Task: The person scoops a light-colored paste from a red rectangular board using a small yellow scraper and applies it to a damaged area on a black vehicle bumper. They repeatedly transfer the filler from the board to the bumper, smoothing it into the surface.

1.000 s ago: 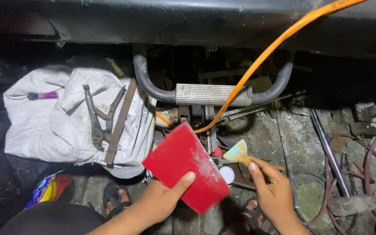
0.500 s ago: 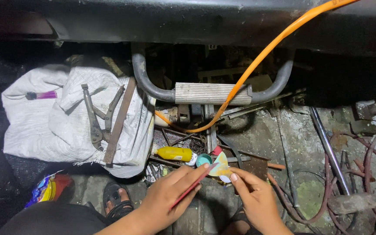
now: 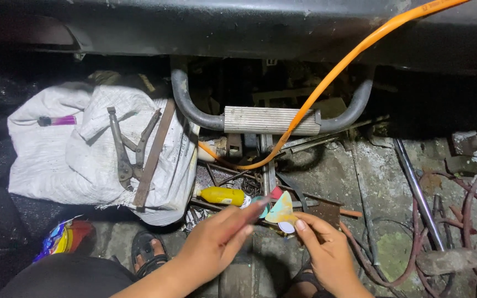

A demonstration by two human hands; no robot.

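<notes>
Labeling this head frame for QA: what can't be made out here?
- Thin reddish item pinched in the left hand: edge-on and motion-blurred, kind unclear.
- Small round pieces by the yellow patch at the right hand: partly covered by the fingers.
- Space under the dark vehicle body: lost in shadow.
- Colourful wrapper: partly hidden behind the dark-clad knee.
- Rusty wire loops: cut off by the right edge.

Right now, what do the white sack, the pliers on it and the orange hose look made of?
The white sack looks like woven plastic: crinkled, matte, fine weave. The pliers seem bare steel, dull brown-grey, probably rusted. The orange hose looks like smooth rubber or plastic, slightly glossy, bending in a loose curve.
</notes>
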